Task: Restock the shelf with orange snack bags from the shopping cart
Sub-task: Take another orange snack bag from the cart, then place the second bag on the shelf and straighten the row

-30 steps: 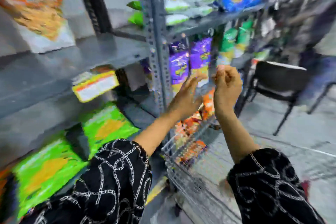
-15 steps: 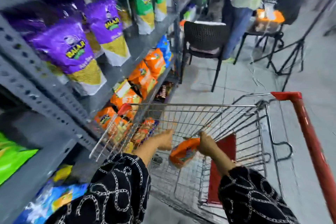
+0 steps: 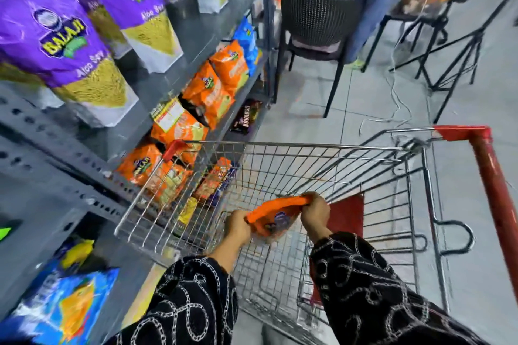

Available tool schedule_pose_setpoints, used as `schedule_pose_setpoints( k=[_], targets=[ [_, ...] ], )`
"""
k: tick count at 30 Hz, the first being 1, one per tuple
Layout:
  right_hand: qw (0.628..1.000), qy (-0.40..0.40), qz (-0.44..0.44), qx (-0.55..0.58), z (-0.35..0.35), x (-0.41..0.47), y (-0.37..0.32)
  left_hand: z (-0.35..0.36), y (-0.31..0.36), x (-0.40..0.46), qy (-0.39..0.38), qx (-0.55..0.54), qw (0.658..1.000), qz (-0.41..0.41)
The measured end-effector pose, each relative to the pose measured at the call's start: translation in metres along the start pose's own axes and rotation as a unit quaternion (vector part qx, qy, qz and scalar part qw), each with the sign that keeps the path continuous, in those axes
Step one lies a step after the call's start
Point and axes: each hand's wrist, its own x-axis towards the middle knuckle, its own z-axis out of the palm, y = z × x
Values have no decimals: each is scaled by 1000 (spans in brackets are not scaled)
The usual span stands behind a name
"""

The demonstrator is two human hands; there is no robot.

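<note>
Both hands are down inside the wire shopping cart with the red handle [image 3: 489, 171], lifting one crinkled orange plastic snack bag [image 3: 273, 216] by its top seam. The left hand [image 3: 238, 228] pinches the near-left end of that seam with fingers curled closed around it, and the right hand [image 3: 315, 211] is closed over the far-right end, so the bag hangs between them with its printed face toward the camera. Holding it by both ends of the seam probably keeps the light, puffy pack from folding or slipping, and it leaves the bag already upright for standing on a shelf.

The bag hangs above the cart's wire floor, near the middle of the basket and just in front of the red plastic child-seat flap [image 3: 346, 214]. No other loose orange bags show clearly in the basket.

The cart's left rim sits close against the grey perforated-steel shelving unit [image 3: 84, 157], likely so each transfer is a short reach. The matching row of orange snack bags [image 3: 207, 92] stands along the front edge of the lower shelf, below the purple Balaji bags [image 3: 56, 36], which marks where this one most likely belongs.
</note>
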Motion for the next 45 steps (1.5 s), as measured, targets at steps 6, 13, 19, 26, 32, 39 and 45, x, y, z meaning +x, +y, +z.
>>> schedule_pose_setpoints(
  k=[6,13,19,26,32,39,45],
  targets=[
    [982,48,73,165,-3,-3,-28,-10,1,-1,94,-132,987,-2],
    [970,49,-51,231,-34,-58,-83,-54,18,-57,151,-370,915,65],
    [920,105,-235,294,-61,-131,-152,-141,60,-133,249,-441,838,201],
    [837,114,-355,400,-101,-239,-274,-254,92,-229,351,-462,748,323],
    [742,93,-453,485,-133,-335,-365,-347,108,-327,413,-467,660,419],
    [670,36,-477,567,-133,-419,-465,-447,111,-417,540,-389,591,455],
    [627,-37,-484,609,-104,-473,-555,-543,91,-451,629,-297,574,432]
  ],
)
